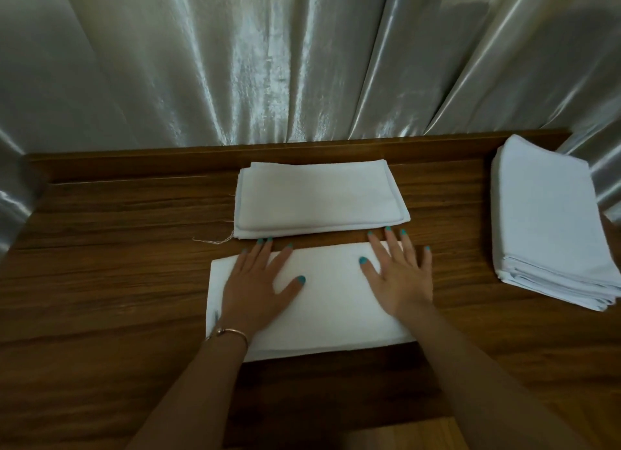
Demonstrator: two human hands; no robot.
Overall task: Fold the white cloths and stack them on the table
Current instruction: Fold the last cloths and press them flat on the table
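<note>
A white cloth (pixel 332 302) lies folded into a long rectangle on the wooden table (pixel 111 265) in front of me. My left hand (pixel 260 281) rests flat on its left half, fingers spread. My right hand (pixel 398 271) lies flat on its right half, fingers spread and reaching past the far edge. Neither hand grips anything. Just behind it sits a small stack of folded white cloths (pixel 319 199) with a loose thread at its left corner. A taller pile of white cloths (pixel 547 221) lies at the right side of the table.
Shiny silver curtains (pixel 268 63) hang right behind the table's raised back ledge (pixel 134 162). Bare wood shows on the left of the table and near its front edge. A thin bracelet (pixel 232 332) circles my left wrist.
</note>
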